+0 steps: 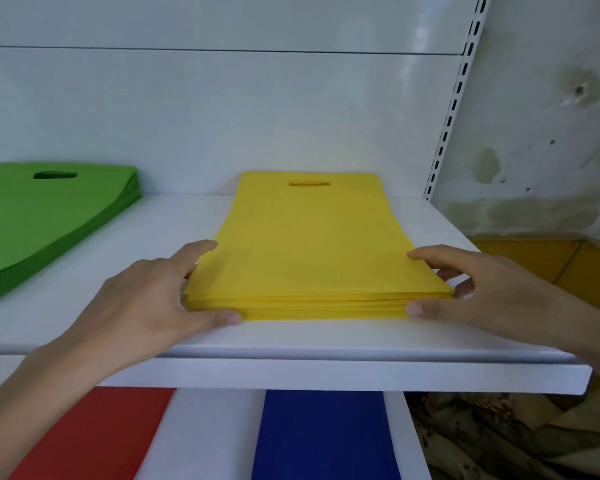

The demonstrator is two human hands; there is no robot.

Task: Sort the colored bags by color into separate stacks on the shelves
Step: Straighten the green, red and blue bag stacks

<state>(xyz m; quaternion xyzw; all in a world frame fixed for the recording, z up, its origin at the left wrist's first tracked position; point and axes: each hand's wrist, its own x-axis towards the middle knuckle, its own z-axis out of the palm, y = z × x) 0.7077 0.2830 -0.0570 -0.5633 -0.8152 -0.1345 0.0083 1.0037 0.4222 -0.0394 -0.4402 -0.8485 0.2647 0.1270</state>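
Observation:
A stack of yellow bags (312,244) lies flat on the white upper shelf (291,341), handle cut-outs toward the back wall. My left hand (153,299) presses against the stack's near left corner, thumb along the front edge. My right hand (482,289) holds the near right corner the same way, fingers along the side. A stack of green bags (39,216) rests further left on the same shelf. On the lower shelf, a red stack (94,438) lies at left and a blue stack (323,434) beside it.
The white back panel (222,116) rises behind the shelf, with a slotted upright (454,109) at its right edge. A stained wall (541,133) and a yellow box (568,268) stand to the right. Camouflage fabric (516,438) lies at lower right.

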